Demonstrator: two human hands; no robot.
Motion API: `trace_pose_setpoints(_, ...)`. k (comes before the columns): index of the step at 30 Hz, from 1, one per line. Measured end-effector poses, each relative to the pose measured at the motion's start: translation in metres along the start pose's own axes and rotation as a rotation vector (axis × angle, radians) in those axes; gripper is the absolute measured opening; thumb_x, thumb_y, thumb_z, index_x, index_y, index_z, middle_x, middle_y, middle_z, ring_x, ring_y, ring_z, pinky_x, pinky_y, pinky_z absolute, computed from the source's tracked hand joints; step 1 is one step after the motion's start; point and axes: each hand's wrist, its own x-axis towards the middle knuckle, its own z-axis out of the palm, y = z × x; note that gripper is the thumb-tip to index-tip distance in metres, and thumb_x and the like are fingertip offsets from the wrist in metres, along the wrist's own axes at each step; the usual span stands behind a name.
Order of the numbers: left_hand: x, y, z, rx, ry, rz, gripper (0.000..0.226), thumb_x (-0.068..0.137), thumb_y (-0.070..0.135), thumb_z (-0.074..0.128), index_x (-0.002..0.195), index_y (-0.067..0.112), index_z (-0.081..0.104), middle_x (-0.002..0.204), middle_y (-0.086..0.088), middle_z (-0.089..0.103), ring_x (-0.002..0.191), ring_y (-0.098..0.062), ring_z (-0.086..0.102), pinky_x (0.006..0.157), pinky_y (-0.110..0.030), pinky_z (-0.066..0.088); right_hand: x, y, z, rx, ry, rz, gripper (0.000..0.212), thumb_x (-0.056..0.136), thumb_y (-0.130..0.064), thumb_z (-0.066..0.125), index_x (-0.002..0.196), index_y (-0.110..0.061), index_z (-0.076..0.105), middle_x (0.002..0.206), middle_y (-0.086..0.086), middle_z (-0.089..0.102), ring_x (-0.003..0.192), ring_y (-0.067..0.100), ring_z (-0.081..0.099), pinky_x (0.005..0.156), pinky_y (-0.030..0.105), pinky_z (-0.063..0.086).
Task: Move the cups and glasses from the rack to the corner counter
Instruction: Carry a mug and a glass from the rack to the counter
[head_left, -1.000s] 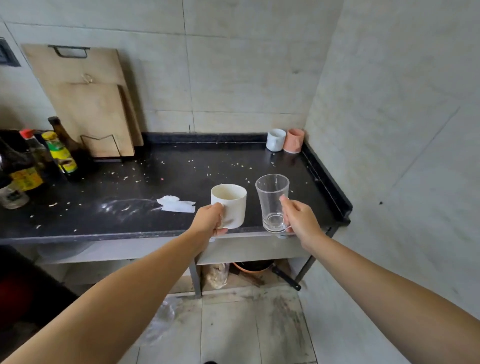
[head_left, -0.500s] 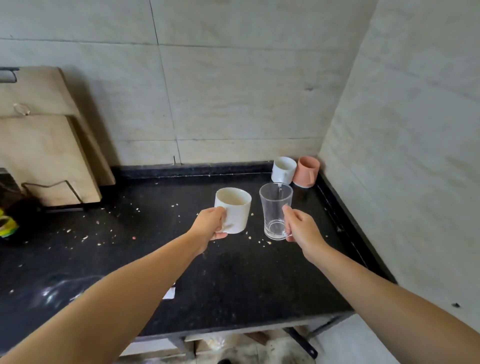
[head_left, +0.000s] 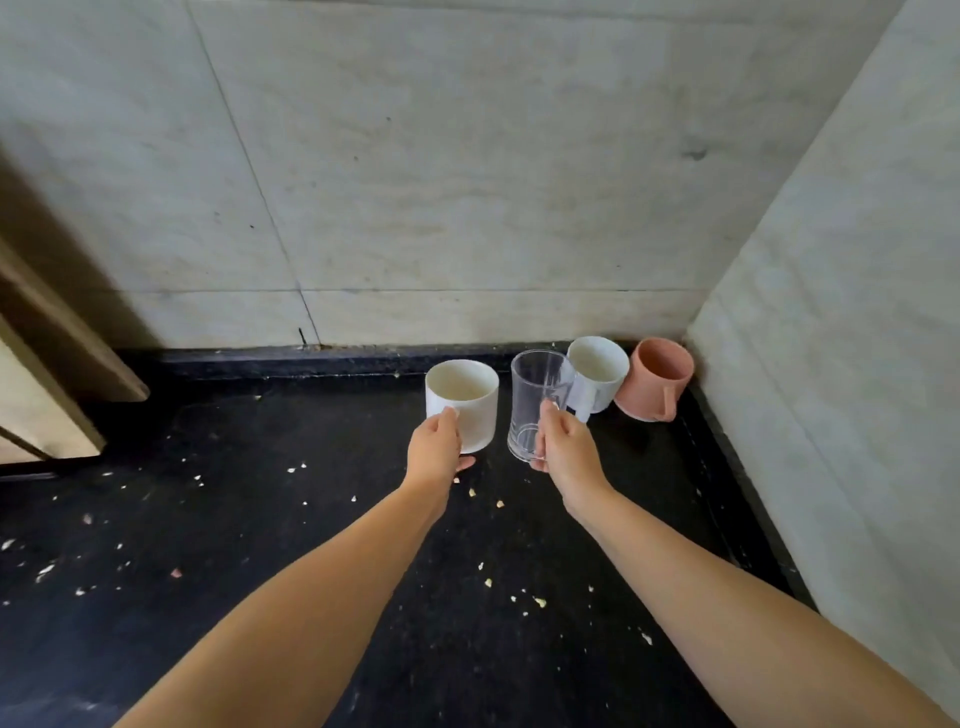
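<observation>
White cup, matte cylinder w/ handle, held by left hand, grip closed round its handle side. Clear glass, smooth, thick base, pinched low by right hand. Both near the back corner of the tabletop; can't tell if bases touch down. Advice: lower straight, set glass clear of the white mug behind, pink mug at corner. Surface black, speckled w/ crumbs; seat bases flat.

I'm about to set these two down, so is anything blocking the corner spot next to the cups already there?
Nothing visible blocks it. The counter beneath the white cup and clear glass holds only crumbs; the white mug and pink mug sit behind.
</observation>
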Motion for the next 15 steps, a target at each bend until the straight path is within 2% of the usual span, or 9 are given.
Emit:
trace_pose_setpoints(2, 0.018, -0.003, 0.011, 0.0, 0.043, 0.005, 0.043, 0.097, 0.03, 0.036, 0.118, -0.002, 0.056, 0.13, -0.035, 0.047, 0.078, -0.017, 0.048, 0.07, -0.03, 0.055, 0.017, 0.002, 0.005, 0.011, -0.002, -0.026, 0.046, 0.099, -0.043, 0.037, 0.061, -0.018, 0.045, 0.059, -0.002, 0.046, 0.059, 0.01, 0.05, 0.057, 0.02, 0.046)
trace_pose_setpoints(4, 0.032, -0.007, 0.021, -0.01, 0.075, 0.009, 0.044, 0.097, 0.03, 0.036, 0.119, -0.002, 0.056, 0.129, -0.032, 0.05, 0.084, -0.018, 0.051, 0.066, -0.026, 0.054, 0.029, 0.006, 0.009, 0.01, -0.012, -0.057, 0.043, 0.1, -0.042, 0.036, 0.062, -0.023, 0.044, 0.062, -0.004, 0.045, 0.06, 0.007, 0.048, 0.055, 0.016, 0.044)
trace_pose_setpoints(6, 0.044, -0.012, 0.028, 0.007, 0.099, 0.02, 0.043, 0.097, 0.031, 0.035, 0.116, -0.001, 0.058, 0.117, -0.029, 0.056, 0.083, -0.017, 0.055, 0.064, -0.025, 0.053, 0.039, 0.009, 0.012, 0.005, -0.016, -0.084, 0.038, 0.1, -0.041, 0.035, 0.066, -0.03, 0.044, 0.067, -0.008, 0.046, 0.065, 0.004, 0.05, 0.057, 0.014, 0.045)
trace_pose_setpoints(8, 0.054, -0.017, 0.032, 0.021, 0.116, 0.032, 0.043, 0.097, 0.03, 0.035, 0.113, -0.002, 0.059, 0.099, -0.018, 0.056, 0.08, -0.014, 0.055, 0.063, -0.024, 0.052, 0.049, 0.011, 0.015, 0.011, -0.009, -0.098, 0.037, 0.101, -0.04, 0.035, 0.066, -0.029, 0.044, 0.069, -0.007, 0.047, 0.067, 0.004, 0.051, 0.06, 0.015, 0.047)
trace_pose_setpoints(10, 0.06, -0.02, 0.036, 0.014, 0.126, 0.035, 0.043, 0.096, 0.029, 0.035, 0.111, -0.004, 0.059, 0.094, -0.007, 0.055, 0.08, -0.013, 0.055, 0.061, -0.023, 0.05, 0.057, 0.012, 0.018, 0.022, 0.003, -0.108, 0.039, 0.101, -0.039, 0.035, 0.065, -0.025, 0.044, 0.067, -0.005, 0.046, 0.064, 0.005, 0.05, 0.062, 0.015, 0.047)
trace_pose_setpoints(12, 0.069, -0.023, 0.041, 0.017, 0.13, 0.04, 0.043, 0.096, 0.028, 0.036, 0.111, -0.005, 0.058, 0.092, -0.011, 0.054, 0.08, -0.013, 0.054, 0.061, -0.023, 0.05, 0.066, 0.013, 0.021, 0.043, 0.005, -0.104, 0.038, 0.101, -0.038, 0.035, 0.066, -0.026, 0.044, 0.067, -0.006, 0.046, 0.064, 0.006, 0.049, 0.067, 0.019, 0.049)
trace_pose_setpoints(13, 0.071, -0.024, 0.043, 0.024, 0.133, 0.045, 0.043, 0.096, 0.028, 0.036, 0.111, -0.005, 0.058, 0.094, -0.02, 0.053, 0.079, -0.013, 0.054, 0.062, -0.023, 0.051, 0.069, 0.013, 0.022, 0.057, 0.007, -0.094, 0.038, 0.101, -0.038, 0.035, 0.066, -0.026, 0.043, 0.067, -0.006, 0.046, 0.064, 0.006, 0.049, 0.072, 0.023, 0.051)
trace_pose_setpoints(15, 0.077, -0.025, 0.046, 0.022, 0.127, 0.055, 0.041, 0.095, 0.028, 0.037, 0.107, -0.005, 0.058, 0.107, -0.031, 0.053, 0.075, -0.013, 0.052, 0.065, -0.026, 0.052, 0.076, 0.013, 0.025, 0.071, 0.024, -0.081, 0.039, 0.101, -0.037, 0.036, 0.066, -0.023, 0.044, 0.065, -0.004, 0.045, 0.063, 0.008, 0.049, 0.077, 0.028, 0.052)
